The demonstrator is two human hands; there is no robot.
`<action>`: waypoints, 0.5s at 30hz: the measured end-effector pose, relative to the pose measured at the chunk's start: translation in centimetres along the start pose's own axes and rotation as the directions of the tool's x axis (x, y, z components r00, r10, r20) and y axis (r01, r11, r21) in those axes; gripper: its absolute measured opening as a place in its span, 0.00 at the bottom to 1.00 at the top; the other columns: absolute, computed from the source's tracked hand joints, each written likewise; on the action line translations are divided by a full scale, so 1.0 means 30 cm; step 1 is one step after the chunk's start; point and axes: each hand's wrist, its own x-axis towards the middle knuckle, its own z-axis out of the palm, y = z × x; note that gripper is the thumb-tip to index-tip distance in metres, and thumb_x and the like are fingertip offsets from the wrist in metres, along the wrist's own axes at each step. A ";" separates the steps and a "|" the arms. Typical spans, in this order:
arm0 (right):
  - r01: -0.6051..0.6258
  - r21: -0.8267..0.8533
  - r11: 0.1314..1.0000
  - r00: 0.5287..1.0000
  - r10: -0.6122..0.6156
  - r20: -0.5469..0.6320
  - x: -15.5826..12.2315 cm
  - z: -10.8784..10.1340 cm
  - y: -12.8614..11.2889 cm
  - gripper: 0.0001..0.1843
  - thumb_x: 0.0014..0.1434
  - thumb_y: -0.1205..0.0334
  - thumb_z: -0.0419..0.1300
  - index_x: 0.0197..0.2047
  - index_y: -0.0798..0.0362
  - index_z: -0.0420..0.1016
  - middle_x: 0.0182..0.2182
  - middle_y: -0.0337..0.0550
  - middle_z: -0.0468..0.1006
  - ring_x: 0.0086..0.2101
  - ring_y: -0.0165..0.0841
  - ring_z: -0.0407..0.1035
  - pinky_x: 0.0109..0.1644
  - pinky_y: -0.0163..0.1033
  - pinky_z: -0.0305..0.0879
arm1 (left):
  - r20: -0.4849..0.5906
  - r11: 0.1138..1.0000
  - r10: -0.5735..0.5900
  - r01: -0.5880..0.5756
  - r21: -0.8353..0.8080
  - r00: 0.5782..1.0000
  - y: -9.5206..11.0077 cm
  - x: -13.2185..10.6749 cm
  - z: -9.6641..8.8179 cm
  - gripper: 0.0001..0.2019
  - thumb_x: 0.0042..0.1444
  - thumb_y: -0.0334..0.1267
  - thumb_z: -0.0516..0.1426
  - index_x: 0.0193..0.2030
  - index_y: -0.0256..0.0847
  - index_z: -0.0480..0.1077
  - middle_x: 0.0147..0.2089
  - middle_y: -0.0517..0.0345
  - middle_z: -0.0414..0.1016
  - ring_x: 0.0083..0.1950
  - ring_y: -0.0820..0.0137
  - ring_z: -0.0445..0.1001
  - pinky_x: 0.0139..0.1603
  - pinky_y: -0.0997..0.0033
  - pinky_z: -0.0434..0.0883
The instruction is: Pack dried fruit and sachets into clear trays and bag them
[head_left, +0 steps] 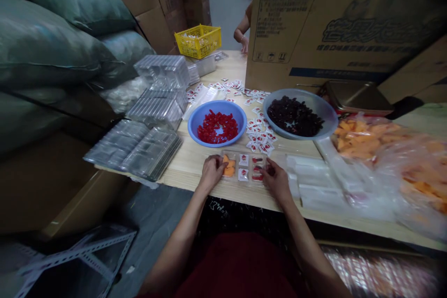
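Observation:
A clear plastic compartment tray (244, 167) lies on the wooden table's front edge. It holds orange pieces at its left, small white-and-red packets in the middle and red pieces at the right. My left hand (212, 171) rests on the tray's left end, fingers curled over the orange pieces. My right hand (275, 178) grips the tray's right end, fingers bent on its rim. Behind the tray stand a blue bowl (217, 124) of red candies and a grey bowl (299, 114) of dark dried fruit.
Loose packets (260, 136) lie between the bowls. Stacks of clear empty trays (139, 146) fill the table's left. Bags of orange slices (384, 149) sit at the right. A large cardboard box (335, 23) stands behind. A yellow basket (198, 40) and another person's hand (243, 43) are at the far end.

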 end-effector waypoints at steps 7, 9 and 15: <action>-0.398 0.566 0.722 0.899 0.185 0.396 -0.083 -0.082 -0.024 0.30 0.44 0.54 0.75 0.50 0.49 0.76 0.40 0.44 0.82 0.38 0.37 0.76 0.47 0.44 0.71 | 0.255 0.598 -0.226 0.340 -0.726 0.940 0.032 -0.111 -0.026 0.22 0.47 0.45 0.68 0.43 0.40 0.67 0.34 0.60 0.78 0.34 0.72 0.76 0.39 0.73 0.70; -0.453 0.588 0.670 0.864 0.167 0.476 -0.109 -0.112 -0.050 0.27 0.45 0.56 0.75 0.49 0.49 0.77 0.45 0.46 0.82 0.42 0.38 0.77 0.50 0.45 0.71 | 0.396 0.428 -0.231 0.458 -0.779 0.889 0.059 -0.147 -0.035 0.24 0.45 0.40 0.70 0.47 0.39 0.68 0.39 0.57 0.81 0.39 0.71 0.79 0.44 0.73 0.71; -0.423 0.553 0.718 0.879 0.178 0.442 -0.151 -0.153 -0.076 0.24 0.42 0.55 0.76 0.42 0.52 0.78 0.38 0.43 0.82 0.37 0.35 0.76 0.45 0.41 0.71 | 0.708 0.240 -0.183 0.729 -0.641 0.682 0.103 -0.235 0.001 0.23 0.48 0.33 0.69 0.51 0.35 0.73 0.45 0.48 0.81 0.40 0.67 0.81 0.44 0.70 0.77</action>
